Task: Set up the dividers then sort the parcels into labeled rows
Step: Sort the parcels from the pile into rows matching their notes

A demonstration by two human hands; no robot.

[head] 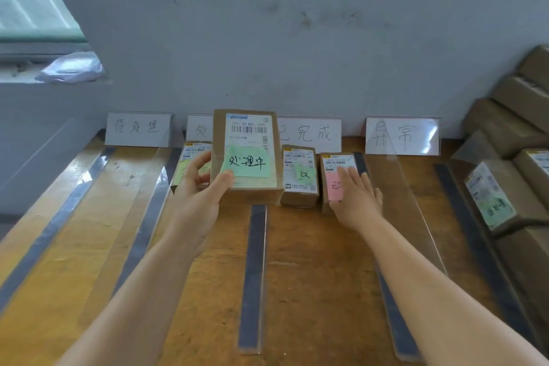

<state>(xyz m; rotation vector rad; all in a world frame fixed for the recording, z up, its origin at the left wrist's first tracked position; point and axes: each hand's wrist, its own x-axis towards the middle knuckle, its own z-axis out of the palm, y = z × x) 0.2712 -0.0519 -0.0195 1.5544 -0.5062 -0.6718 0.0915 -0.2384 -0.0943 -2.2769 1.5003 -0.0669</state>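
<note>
A green-noted parcel [246, 157] is gripped upright by the left hand [199, 187], just near of the second row's label [199, 129]. The right hand [358, 190] is laid flat, fingers straight, on the pink-noted parcel [335, 180].

Four handwritten white sign cards stand at the far edge of the wooden table against the wall. The far-left card [138, 129] reads 待处理. The second card [199, 129] shows only 处, the rest hidden behind a raised parcel. The third card [309, 133] shows 完成 after a partly covered character. The right card [401, 136] reads 异常. The raised parcel [246, 157] carries a green sticky note [246, 162] reading 处理中; its shipping label [249, 131] shows "C3" above a barcode, remainder illegible.
</note>
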